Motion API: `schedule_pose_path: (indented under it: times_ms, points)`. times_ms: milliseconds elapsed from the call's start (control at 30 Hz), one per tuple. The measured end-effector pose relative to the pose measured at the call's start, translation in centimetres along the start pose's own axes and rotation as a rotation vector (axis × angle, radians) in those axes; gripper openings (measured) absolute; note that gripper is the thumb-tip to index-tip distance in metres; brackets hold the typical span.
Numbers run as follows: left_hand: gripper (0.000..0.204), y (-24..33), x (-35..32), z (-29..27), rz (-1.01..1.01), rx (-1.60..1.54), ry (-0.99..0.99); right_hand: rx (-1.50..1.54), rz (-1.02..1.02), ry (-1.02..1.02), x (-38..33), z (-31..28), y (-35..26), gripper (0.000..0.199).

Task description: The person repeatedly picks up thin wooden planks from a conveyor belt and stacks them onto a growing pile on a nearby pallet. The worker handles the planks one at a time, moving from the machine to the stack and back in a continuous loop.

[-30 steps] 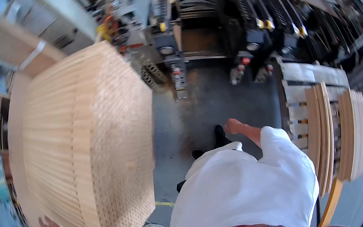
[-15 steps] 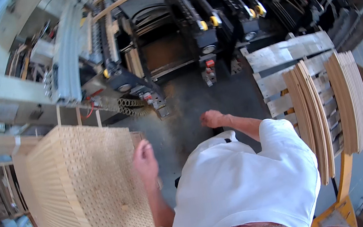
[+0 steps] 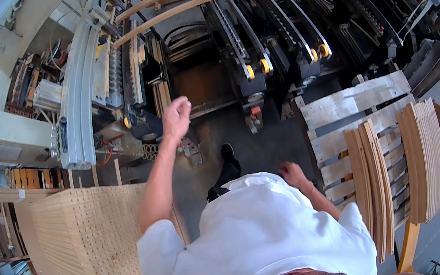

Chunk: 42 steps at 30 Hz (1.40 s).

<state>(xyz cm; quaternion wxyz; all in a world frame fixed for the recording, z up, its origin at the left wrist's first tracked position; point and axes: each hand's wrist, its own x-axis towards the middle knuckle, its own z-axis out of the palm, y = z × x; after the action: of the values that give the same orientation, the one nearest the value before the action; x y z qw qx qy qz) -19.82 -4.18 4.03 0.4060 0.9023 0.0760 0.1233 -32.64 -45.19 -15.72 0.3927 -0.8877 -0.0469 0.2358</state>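
The front curved wooden strip (image 3: 177, 14) is seen spanning the black-railed machine (image 3: 250, 85) at the frame's upper centre, its long axis tilted slightly up toward the right. It is placed above the left hand (image 3: 174, 120), well apart; the right hand (image 3: 293, 174) is set farther off, near the slatted pallet (image 3: 355, 100). Nothing is seen held; each grip's exact closure cannot be told.
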Motion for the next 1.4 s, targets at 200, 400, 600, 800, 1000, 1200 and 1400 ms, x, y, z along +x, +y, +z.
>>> schedule_pose_path:
  times_ms: [200, 400, 600, 800, 1000, 1200, 1400]
  points:
    - [0.027, -3.3, 24.1, -1.4, 0.107, 0.034, 0.185, 0.066, 0.258, 0.098, 1.8, 1.5, 5.6, 0.033]
    - [0.04, -7.8, 46.1, -2.1, 0.083, 0.427, 0.141, 0.454, 0.498, 0.303, 2.9, 0.3, 0.1, 0.02]
    - [0.051, -11.8, 59.7, 0.0, 0.147, 0.69, 0.021, 0.461, 0.668, 0.377, 4.3, 2.0, -5.0, 0.02]
    - [0.066, -10.5, 66.5, 3.3, 0.115, 0.892, -0.131, 0.541, 0.86, 0.503, 8.1, 3.2, -12.0, 0.026]
    - [0.064, -13.1, 69.3, 1.5, -0.001, 0.979, -0.248, 0.502, 0.821, 0.531, 9.7, 8.2, -8.4, 0.031]
    - [0.043, -16.7, 73.3, -0.3, 0.062, 0.846, -0.24, 0.542, 0.757, 0.481, 12.8, 6.9, -6.3, 0.031]
    - [0.037, -13.8, 74.0, 2.8, 0.111, 0.84, -0.221, 0.408, 0.744, 0.425, 13.9, 3.8, -9.1, 0.032]
